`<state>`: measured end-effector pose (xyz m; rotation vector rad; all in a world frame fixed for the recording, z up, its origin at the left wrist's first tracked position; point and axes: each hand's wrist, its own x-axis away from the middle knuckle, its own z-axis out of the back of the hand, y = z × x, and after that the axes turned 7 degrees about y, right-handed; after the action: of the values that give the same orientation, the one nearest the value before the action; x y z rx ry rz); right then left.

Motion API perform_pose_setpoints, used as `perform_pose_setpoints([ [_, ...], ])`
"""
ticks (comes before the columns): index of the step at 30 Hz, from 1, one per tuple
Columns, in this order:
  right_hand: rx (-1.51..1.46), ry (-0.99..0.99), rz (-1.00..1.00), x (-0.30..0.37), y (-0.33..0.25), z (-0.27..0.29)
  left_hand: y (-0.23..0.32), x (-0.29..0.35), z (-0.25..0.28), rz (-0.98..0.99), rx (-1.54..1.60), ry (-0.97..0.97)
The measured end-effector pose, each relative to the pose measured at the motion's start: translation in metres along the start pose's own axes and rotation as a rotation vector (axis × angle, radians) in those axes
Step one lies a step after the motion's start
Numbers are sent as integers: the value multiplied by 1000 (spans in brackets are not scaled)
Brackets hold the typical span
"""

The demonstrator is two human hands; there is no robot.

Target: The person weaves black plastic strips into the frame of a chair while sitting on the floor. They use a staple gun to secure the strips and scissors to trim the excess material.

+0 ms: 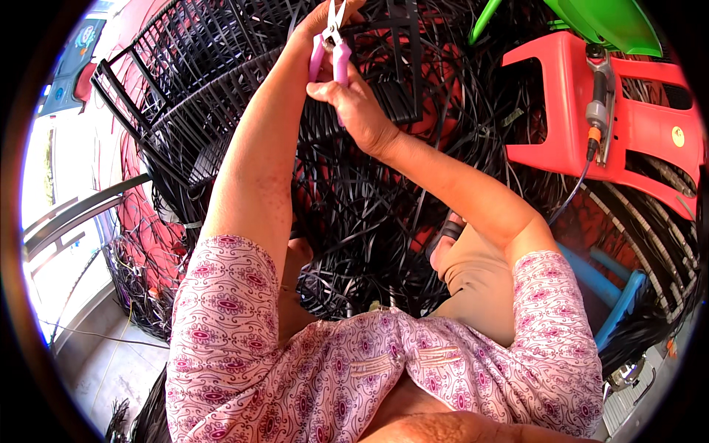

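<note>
My right hand (358,111) is raised in front of me and grips the lower ends of pink-handled cutters (330,60), whose metal blades point up. At the blades, my left hand (325,18) reaches to the top edge of the view, fingers curled on a black plastic strip of the woven black frame (199,88). The left fingertips are partly hidden by the cutters and cut off by the edge. Both hands are close together against the frame's weave.
A tangled heap of loose black strips (354,221) lies below my arms. A red plastic stool (569,111) at right carries a grey and orange hand tool (598,103) with a cord. A green plastic object (605,22) lies above it, blue pieces (609,292) sit lower right, and a railing (74,214) stands left.
</note>
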<state>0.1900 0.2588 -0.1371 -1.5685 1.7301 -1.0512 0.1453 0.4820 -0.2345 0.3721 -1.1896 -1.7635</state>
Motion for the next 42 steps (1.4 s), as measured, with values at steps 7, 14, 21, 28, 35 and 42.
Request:
perform_pose_setpoints([
  [7,199,-13,17,-1,8,-3,6,-4,7,191,150,-29],
  [14,90,17,-118,-2,2,1,1,-8,3,34,70,77],
  [21,1218,88,633,-4,-28,100,27,10,5,72,-82,42],
  [28,1840,152,777,-33,-60,165,21,12,6,51,-94,46],
  [35,1937,58,887,-54,-58,159,22,16,4,69,-61,46],
  [42,2014,-5,925,-60,-57,156,31,26,5,44,-77,60],
])
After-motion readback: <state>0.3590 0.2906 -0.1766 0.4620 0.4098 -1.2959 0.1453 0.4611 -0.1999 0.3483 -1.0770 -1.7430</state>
